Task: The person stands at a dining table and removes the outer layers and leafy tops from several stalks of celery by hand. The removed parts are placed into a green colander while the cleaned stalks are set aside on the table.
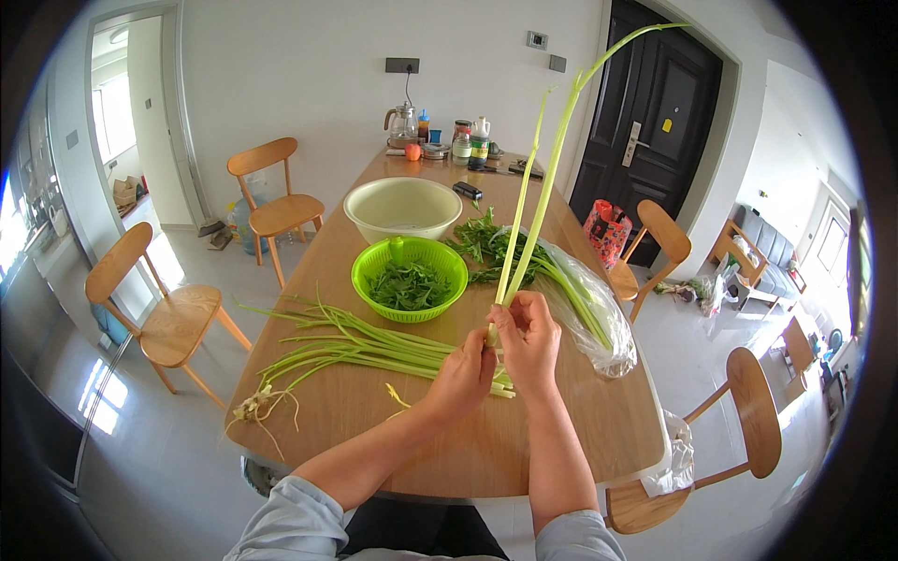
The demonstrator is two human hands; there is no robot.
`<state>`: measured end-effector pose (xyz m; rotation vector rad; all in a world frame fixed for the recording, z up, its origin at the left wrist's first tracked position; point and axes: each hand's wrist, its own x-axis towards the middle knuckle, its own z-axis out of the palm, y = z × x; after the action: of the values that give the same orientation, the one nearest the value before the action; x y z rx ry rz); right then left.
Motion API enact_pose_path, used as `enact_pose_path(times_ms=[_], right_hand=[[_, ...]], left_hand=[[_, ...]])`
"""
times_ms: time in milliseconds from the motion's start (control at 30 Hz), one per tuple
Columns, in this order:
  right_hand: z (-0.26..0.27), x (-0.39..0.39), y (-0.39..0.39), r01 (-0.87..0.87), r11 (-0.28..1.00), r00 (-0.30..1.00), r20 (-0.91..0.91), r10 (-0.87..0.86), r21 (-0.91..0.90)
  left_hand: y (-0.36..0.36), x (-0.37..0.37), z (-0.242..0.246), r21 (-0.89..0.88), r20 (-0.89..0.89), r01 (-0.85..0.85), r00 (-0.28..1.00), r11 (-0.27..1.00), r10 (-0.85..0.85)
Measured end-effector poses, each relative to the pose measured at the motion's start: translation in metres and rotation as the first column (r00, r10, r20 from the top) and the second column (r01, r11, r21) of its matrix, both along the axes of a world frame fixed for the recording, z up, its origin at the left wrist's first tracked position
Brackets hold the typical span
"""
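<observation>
Two long celery stalks (539, 203) stand upright between my hands, stripped of leaves, the taller one bending right at its top. My left hand (459, 379) grips them at their base. Just above it, my right hand (527, 340) has its fingers closed around the lower stalks. Under and left of my hands, a pile of bare celery stalks (365, 345) lies across the wooden table (449, 449). Behind the pile, a bright green plastic colander (410, 313) holds picked celery leaves (408, 286). Leafy celery (491, 242) pokes out of a clear plastic bag (603, 343) to the right.
A pale plastic basin (403, 203) stands behind the colander. Root trimmings (259, 407) lie at the table's left front corner, a yellowed sprig (395, 396) nearer the middle. Jars, bottles and a glass kettle (403, 123) crowd the far end. Wooden chairs (179, 315) surround the table.
</observation>
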<state>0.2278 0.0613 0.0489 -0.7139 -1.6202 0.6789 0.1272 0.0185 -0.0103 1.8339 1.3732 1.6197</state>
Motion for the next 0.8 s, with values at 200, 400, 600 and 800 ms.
enact_pose_path(times_ms=[200,400,600,800], right_hand=[[0.0,-0.002,-0.003,-0.025,0.999,1.0,-0.009,0.025,-0.022],[0.0,-0.003,-0.004,-0.07,0.996,0.997,-0.038,0.068,-0.049],[0.003,0.008,0.003,-0.08,0.995,0.996,-0.039,0.078,-0.06],[0.0,0.009,0.007,-0.098,0.993,0.995,-0.025,0.097,-0.059]], left_hand=[[0.002,-0.001,-0.005,0.002,-0.071,-0.087,0.994,0.996,0.087],[0.002,-0.003,-0.004,0.015,-0.061,-0.127,0.99,0.992,0.127],[-0.001,-0.001,0.008,-0.087,0.17,0.144,0.977,0.986,-0.128],[0.009,-0.008,0.0,-0.087,0.568,0.422,0.765,0.903,-0.303]])
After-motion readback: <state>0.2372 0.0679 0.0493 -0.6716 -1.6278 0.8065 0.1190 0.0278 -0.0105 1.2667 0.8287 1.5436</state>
